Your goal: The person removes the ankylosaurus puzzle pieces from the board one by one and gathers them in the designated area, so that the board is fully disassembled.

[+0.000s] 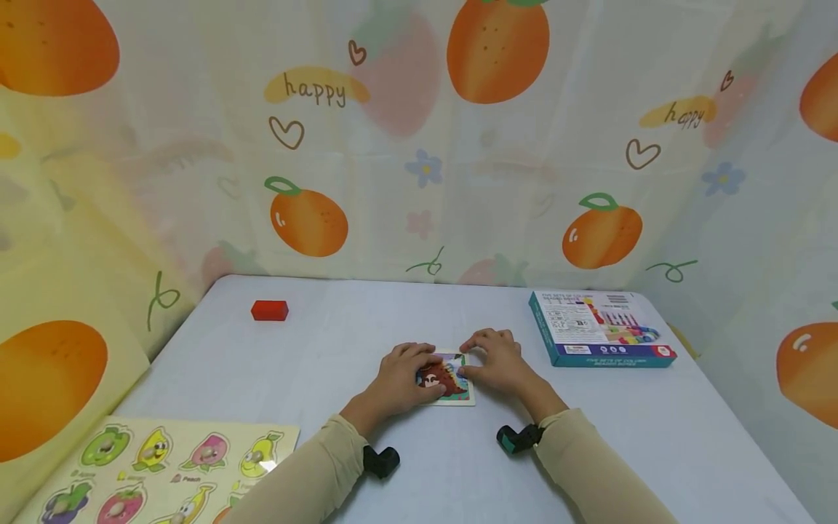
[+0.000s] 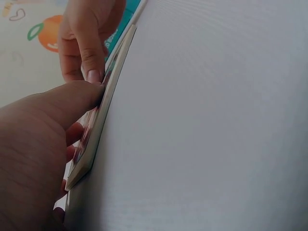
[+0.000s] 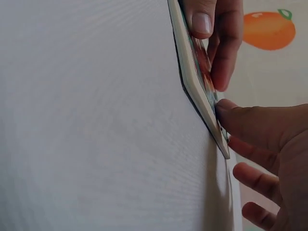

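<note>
A small square picture board with a red-brown dinosaur picture lies on the white table, its pale edge showing in the left wrist view and right wrist view. My left hand covers its left part, thumb on the picture, fingers curved around the far side. At the right edge my right hand holds the upper corner between thumb and index finger; its other fingers curve beyond. Part of the picture is hidden under the left hand.
A red block sits at the back left. On the right lies a flat teal-edged box. A fruit puzzle board is at the front left, partly behind the left sleeve. A fruit-print curtain hangs behind the table.
</note>
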A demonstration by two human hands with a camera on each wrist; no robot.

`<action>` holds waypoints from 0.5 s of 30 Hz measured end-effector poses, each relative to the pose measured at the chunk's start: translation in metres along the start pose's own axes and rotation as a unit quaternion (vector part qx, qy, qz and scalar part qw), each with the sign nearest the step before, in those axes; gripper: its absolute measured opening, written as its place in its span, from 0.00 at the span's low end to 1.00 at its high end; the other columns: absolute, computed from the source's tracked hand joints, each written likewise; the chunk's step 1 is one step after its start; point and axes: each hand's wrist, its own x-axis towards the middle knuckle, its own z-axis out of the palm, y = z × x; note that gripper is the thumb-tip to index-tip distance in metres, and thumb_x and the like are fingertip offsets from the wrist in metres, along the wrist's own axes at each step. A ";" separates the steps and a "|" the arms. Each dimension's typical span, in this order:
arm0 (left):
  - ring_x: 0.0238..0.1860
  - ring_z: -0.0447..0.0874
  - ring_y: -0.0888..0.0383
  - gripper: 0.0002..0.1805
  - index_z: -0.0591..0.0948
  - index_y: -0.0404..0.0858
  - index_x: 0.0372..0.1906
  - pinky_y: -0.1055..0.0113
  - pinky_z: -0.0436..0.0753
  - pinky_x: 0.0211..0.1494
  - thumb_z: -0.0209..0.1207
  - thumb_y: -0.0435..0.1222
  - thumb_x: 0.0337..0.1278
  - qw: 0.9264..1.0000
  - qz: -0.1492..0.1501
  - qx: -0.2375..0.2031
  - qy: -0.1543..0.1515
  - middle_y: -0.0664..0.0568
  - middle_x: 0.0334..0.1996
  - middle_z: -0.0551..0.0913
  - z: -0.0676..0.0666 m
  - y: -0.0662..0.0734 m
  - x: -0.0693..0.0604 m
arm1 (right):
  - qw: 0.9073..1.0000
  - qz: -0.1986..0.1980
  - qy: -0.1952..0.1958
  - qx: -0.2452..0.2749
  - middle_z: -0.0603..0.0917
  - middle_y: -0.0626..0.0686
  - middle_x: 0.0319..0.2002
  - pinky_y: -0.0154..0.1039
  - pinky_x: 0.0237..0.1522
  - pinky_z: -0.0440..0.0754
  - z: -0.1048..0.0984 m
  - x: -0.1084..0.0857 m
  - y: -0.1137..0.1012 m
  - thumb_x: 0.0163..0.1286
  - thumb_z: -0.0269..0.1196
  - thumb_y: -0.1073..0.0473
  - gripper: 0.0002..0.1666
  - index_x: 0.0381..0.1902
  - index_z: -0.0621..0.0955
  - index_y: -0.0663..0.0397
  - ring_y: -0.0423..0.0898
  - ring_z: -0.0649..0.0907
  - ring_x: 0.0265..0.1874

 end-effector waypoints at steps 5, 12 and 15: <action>0.69 0.58 0.48 0.30 0.78 0.50 0.63 0.44 0.58 0.67 0.63 0.56 0.57 1.000 -0.001 -0.003 0.001 0.58 0.67 0.69 0.000 0.001 0.000 | 1.000 -0.011 0.011 0.000 0.77 0.47 0.54 0.59 0.58 0.61 -0.003 0.000 -0.001 0.55 0.75 0.46 0.09 0.34 0.86 0.34 0.55 0.66 0.58; 0.70 0.58 0.48 0.30 0.78 0.49 0.63 0.43 0.58 0.67 0.63 0.56 0.57 1.000 0.000 -0.011 0.001 0.58 0.67 0.69 -0.001 0.002 -0.001 | 1.000 0.005 -0.014 -0.003 0.77 0.46 0.54 0.59 0.58 0.61 -0.005 0.001 -0.005 0.54 0.75 0.45 0.13 0.34 0.82 0.34 0.55 0.66 0.58; 0.70 0.57 0.49 0.30 0.78 0.50 0.63 0.43 0.58 0.67 0.63 0.56 0.57 1.000 -0.001 -0.008 0.003 0.58 0.67 0.69 -0.001 0.002 -0.001 | 1.000 0.007 -0.005 -0.028 0.77 0.46 0.52 0.58 0.57 0.61 -0.006 0.002 -0.006 0.51 0.76 0.41 0.15 0.35 0.83 0.32 0.55 0.66 0.57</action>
